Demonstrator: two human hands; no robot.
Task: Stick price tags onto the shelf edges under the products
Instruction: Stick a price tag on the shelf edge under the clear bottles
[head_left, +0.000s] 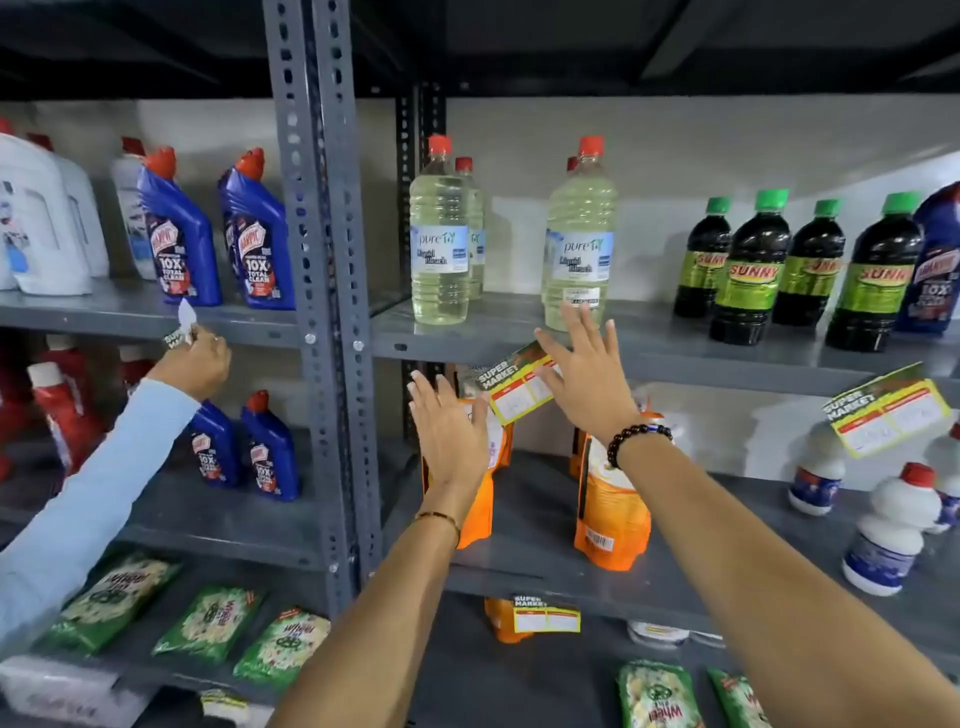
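My right hand (587, 379) is spread flat, fingers pressing a price tag (519, 387) against the shelf edge (727, 358); just above it stand bleach bottles (579, 234) of pale liquid. My left hand (449, 431) hovers open, empty, beside the tag before orange pouches (610, 514).

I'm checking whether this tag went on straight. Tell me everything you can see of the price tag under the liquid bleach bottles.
The price tag is a rectangular paper label: a green and orange band reading SUPER MARKET, and below it a yellow-edged part with two red-headed white boxes. No price can be read. It hangs tilted, right end higher, from the grey shelf edge. The right hand, open and flat, covers its right end; the left hand, also open, is just left of it, contact unclear.
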